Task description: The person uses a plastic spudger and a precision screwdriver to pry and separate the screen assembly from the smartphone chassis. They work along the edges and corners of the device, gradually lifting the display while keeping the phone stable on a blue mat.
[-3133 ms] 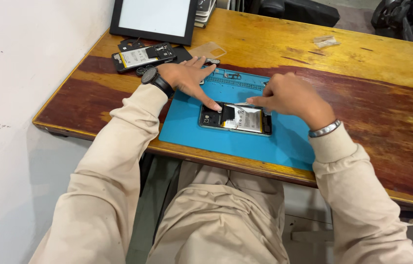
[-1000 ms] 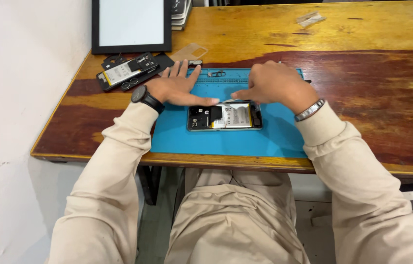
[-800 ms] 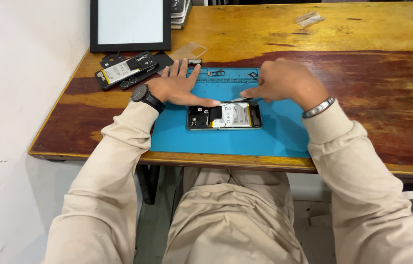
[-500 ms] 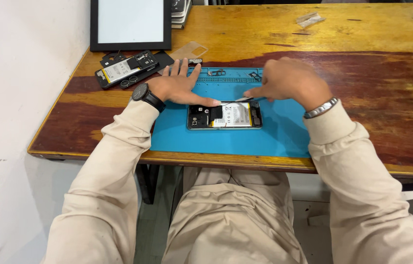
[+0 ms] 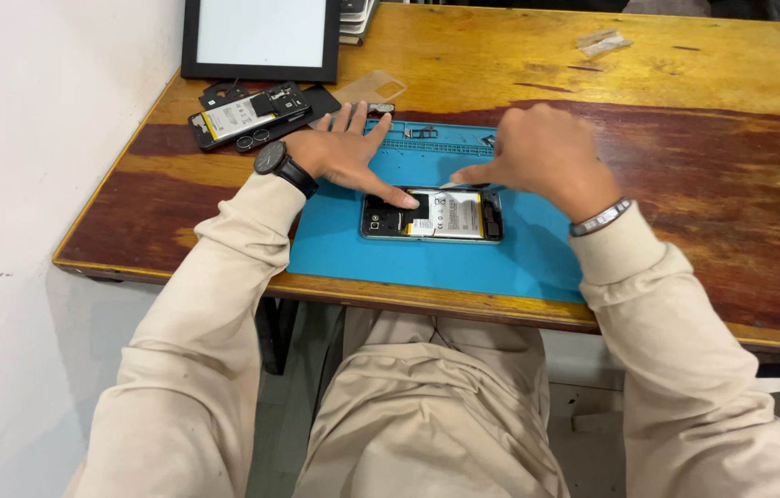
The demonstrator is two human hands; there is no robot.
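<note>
**Both hands on the opened phone**

Since three seconds back, my view has swung left and steadied, and both my hands have closed in over the top edge of the opened phone [image 5: 431, 215] — half a second ago they sat almost exactly as now. That phone lies flat, back cover off, pale battery showing, on the blue work mat [image 5: 500, 263], roughly at its middle.

My left hand [image 5: 344, 157] is spread flat on the mat, fingers wide, the index fingertip pressing the phone's upper edge near its left end; it grips nothing. My right hand [image 5: 547, 157] is curled, knuckles up, forefinger pointing left at the upper edge — something thin and pale seems pinched there, but I cannot tell for sure.

Beyond the mat on the wooden table [image 5: 703, 111] lie a second dismantled phone [image 5: 247, 112], a clear phone cover [image 5: 369, 89] and a black-framed tablet [image 5: 261, 37].
</note>
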